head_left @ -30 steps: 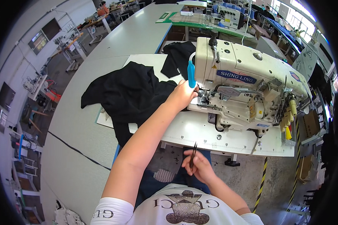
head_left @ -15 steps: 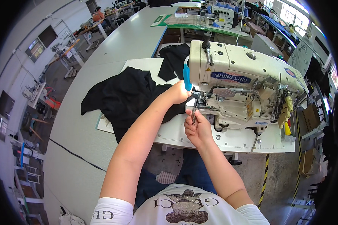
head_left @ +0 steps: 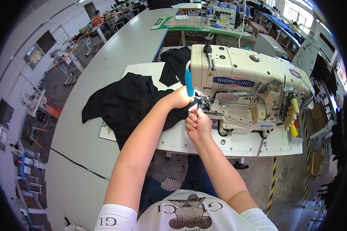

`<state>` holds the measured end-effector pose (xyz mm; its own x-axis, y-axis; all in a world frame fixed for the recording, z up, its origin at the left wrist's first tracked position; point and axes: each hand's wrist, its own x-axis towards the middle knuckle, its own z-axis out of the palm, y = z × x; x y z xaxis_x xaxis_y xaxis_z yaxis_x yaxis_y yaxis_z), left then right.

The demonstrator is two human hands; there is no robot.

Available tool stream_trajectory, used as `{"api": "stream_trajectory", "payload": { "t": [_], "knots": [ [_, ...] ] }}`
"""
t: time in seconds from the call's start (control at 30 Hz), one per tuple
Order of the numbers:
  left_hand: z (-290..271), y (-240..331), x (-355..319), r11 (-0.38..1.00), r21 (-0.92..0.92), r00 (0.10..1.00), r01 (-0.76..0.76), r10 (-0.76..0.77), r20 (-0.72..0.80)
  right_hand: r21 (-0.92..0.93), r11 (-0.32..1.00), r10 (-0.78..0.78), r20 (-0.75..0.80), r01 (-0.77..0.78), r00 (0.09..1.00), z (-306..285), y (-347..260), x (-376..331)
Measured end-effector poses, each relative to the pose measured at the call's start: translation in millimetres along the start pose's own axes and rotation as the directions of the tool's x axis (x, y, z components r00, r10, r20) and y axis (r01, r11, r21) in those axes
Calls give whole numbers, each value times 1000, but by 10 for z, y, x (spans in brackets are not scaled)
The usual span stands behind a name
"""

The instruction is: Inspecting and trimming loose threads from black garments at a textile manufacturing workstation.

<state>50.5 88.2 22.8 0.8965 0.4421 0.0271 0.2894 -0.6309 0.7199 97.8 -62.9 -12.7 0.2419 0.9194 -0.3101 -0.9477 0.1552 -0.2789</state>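
Note:
A cream sewing machine [head_left: 235,59] fills the right side, with black cloth [head_left: 123,98] spread at its left. Beside the needle and presser foot [head_left: 201,103], my left hand [head_left: 180,97] is closed over the cloth's edge. Its fingertips are partly hidden, and what they pinch cannot be made out. Just in front of the needle, my right hand [head_left: 198,125] has its fingers wrapped round slim metal tweezers [head_left: 198,109], whose tips point up toward the presser foot. A lit lamp with a blue sleeve [head_left: 189,82] hangs right above my left hand.
The white machine bed [head_left: 173,141] has a ruler scale along its front edge. Yellow thread cones [head_left: 293,111] stand at the machine's right end. Another piece of black cloth [head_left: 173,65] lies behind the lamp. A long grey table [head_left: 85,146] extends left, and a person [head_left: 98,19] sits far back.
My right hand has moved slightly up and closer to the needle, turning so less of the tweezers shows. My left hand stays by the presser foot. The whole view has shifted a little.

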Motion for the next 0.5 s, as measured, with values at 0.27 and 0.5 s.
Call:
{"api": "stream_trajectory", "payload": {
  "t": [0.27, 0.5],
  "knots": [
    [-125, -246, -92, 993, 24, 991, 115, -117, 66, -120, 991, -73, -71, 64, 995, -32, 55, 41],
    [-411, 64, -1093, 984, -167, 965, -67, 21, -263, -542, 839, 14, 111, 49, 994, -119, 314, -341]
  ]
}}
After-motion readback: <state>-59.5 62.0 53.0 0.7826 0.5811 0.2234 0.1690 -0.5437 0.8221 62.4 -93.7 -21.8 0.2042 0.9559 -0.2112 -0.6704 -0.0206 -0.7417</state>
